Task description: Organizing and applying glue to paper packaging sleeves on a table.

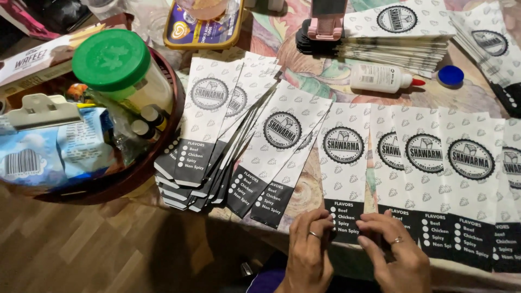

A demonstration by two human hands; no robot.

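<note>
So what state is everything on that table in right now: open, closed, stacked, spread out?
Left hand: fingers pressing a paper sleeve's dark end.
Right hand: fingers on the same end.
Paper sleeve: flat, part of an overlapping row.
Fanned pile: sleeves spread loosely.
Back stack: neatly piled.
Glue bottle: lying down, red tip on.
Blue cap: lying loose by itself.
Green-lidded jar: closed, in a basket.

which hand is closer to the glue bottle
The right hand. It rests on the paper sleeves at the table's near edge, almost straight below the glue bottle. The left hand sits beside it, further left, so slightly farther away.
</note>
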